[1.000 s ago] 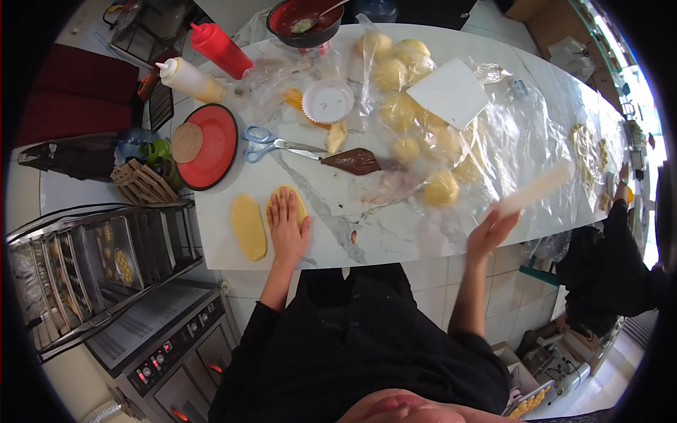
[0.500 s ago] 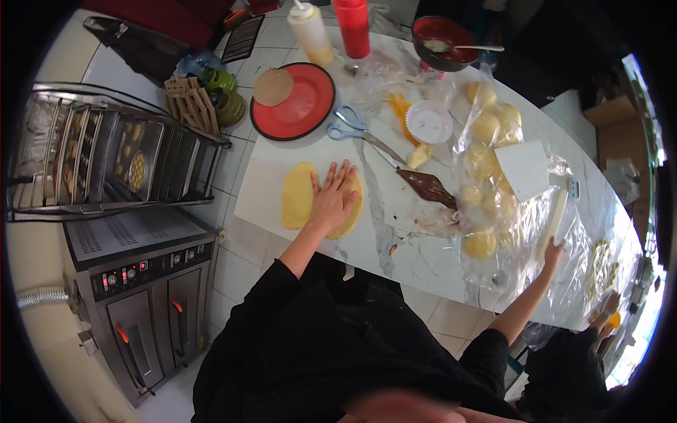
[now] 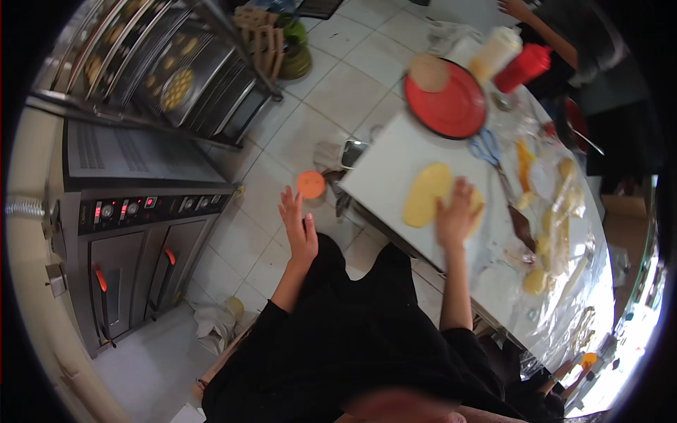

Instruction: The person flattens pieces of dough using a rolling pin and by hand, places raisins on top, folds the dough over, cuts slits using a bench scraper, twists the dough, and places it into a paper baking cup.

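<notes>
From the person's spot, the smooth, pale surface (image 3: 384, 169) stretches toward two o'clock; at ten, a metal rack (image 3: 242, 51) holds trays of golden pastries (image 3: 176, 89). A glossy red plate (image 3: 451, 116) at one carries a brown disc (image 3: 428, 73). The right hand (image 3: 456, 213), blurred, lies fingers outstretched over one yellow dough oval (image 3: 479, 211) at one, beside its flat twin (image 3: 428, 194); well apart, the left hand (image 3: 301, 224) hangs at eleven, fingers spread.

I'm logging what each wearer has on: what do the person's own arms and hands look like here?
The left hand and right hand are bare, with no gloves or watch showing; the right is blurred, hiding finer detail. Black sleeves leave much of the forearms uncovered and match the black top.
</notes>
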`<state>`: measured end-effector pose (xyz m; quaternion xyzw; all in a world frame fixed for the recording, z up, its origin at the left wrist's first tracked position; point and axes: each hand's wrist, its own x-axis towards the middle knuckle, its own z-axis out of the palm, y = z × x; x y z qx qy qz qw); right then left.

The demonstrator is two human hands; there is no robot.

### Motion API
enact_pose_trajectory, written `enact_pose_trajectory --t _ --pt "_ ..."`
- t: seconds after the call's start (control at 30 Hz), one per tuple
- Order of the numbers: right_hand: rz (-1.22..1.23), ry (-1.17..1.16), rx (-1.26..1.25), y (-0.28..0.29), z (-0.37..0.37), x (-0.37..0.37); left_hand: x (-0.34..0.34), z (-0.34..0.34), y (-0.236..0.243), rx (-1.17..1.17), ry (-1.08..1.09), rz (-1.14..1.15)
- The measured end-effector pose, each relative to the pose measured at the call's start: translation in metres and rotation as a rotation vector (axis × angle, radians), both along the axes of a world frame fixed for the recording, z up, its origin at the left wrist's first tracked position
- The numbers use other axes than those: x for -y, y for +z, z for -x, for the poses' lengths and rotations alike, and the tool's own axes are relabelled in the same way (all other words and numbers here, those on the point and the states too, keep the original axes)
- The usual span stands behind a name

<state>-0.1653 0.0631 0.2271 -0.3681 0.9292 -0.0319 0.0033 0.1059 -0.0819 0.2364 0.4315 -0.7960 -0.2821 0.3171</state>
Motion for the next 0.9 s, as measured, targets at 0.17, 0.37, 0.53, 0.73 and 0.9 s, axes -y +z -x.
enact_pose_trajectory --t 0.17,0.37,0.53,0.73,0.9 --pt "0.237 -0.337 -0.097 -0.013 -0.008 -0.009 0.065 -0.174 -0.063 0.213 0.303 -0.137" --pt "-0.267 -0.581 -0.152 -0.019 0.007 -0.017 0.111 -0.293 -0.083 0.285 0.621 -0.271" --pt "1.14 -0.006 0.444 0.008 -0.135 0.16 0.111 -0.318 -0.13 0.262 0.704 -0.353" --pt "0.956 -0.597 1.373 -0.27 -0.193 0.278 0.077 -0.304 -0.2 0.404 0.507 -0.45" --pt "1.289 -1.633 1.49 -0.47 -0.137 0.292 0.02 -0.37 -0.271 0.654 0.607 -0.733"
